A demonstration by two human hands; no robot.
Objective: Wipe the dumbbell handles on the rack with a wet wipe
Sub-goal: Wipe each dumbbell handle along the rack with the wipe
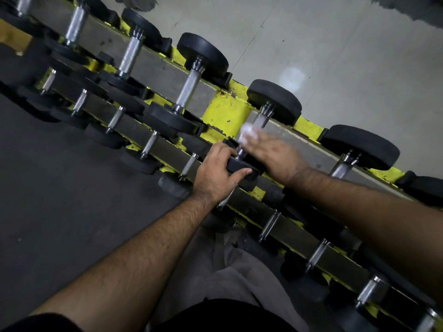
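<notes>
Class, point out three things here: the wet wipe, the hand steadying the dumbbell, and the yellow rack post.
wet wipe [245,133]: head view, crumpled white middle.
left hand [217,172]: head view, back of the hand.
yellow rack post [224,115]: head view, scuffed flat face.

Here's the yellow rack [225,113], paint chipped and scuffed, running diagonally from upper left to lower right with two tiers of dumbbells lying across it. Centre stage, one upper-tier dumbbell [273,101]: black round heads, far head up on the back rail, near head [242,167] down at the front rail. Its knurled chrome handle [260,119] slopes between them, only the upper stretch showing. And there's the wet wipe [245,135], white, crumpled into a wad, pressed right against the lower part of that handle. It's blurred, so its folds can't be made out.
</notes>
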